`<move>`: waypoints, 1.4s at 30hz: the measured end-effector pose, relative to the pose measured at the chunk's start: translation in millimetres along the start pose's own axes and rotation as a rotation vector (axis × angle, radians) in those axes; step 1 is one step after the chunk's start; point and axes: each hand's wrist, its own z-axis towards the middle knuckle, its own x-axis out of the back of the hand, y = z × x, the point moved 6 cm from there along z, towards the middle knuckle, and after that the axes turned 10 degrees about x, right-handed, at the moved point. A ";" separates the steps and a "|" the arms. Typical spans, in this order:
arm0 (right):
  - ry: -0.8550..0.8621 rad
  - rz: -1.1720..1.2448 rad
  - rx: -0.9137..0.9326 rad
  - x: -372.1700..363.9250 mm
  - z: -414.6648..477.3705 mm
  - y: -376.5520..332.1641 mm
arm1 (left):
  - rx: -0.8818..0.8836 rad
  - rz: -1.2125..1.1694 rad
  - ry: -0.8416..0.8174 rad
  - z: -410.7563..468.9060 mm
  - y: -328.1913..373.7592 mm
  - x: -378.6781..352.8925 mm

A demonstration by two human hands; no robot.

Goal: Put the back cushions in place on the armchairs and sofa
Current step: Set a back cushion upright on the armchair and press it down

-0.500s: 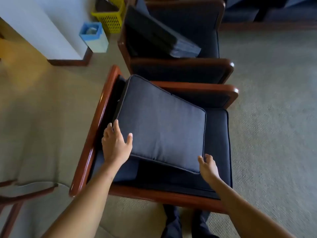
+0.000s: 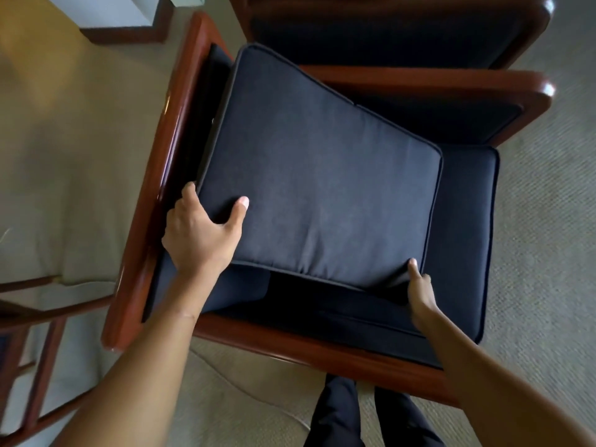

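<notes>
A dark navy back cushion [image 2: 322, 175] lies tilted over the seat of a wooden armchair [image 2: 151, 195], its far corner near the chair's backrest frame. My left hand [image 2: 200, 233] grips the cushion's near left corner, thumb on top and fingers under the edge. My right hand [image 2: 419, 291] holds the near right corner from below, thumb on the top edge. The navy seat cushion [image 2: 464, 240] shows beneath and to the right.
A second armchair [image 2: 403, 30] with dark upholstery stands just beyond, arm to arm. Another wooden frame [image 2: 29, 333] is at the lower left. Beige carpet [image 2: 541, 253] surrounds the chairs. A white wall base [image 2: 122, 24] sits at the top left. My dark trouser legs [image 2: 354, 414] stand at the chair's front.
The view has moved in closer over the chair. Both hands have closed on the cushion's near corners, the left thumb now pressing on its top face.
</notes>
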 end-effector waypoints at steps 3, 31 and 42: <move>0.050 0.004 0.050 10.9 -7.9 -1.8 | -0.012 -0.044 0.019 -0.3 1.5 2.6; 0.269 -0.367 0.682 189.2 -150.1 -188.8 | 0.280 -0.288 -0.545 -13.4 -0.3 4.8; 0.057 0.356 0.732 194.4 -107.5 -161.1 | 0.330 -1.155 -0.812 -24.5 -32.2 -34.4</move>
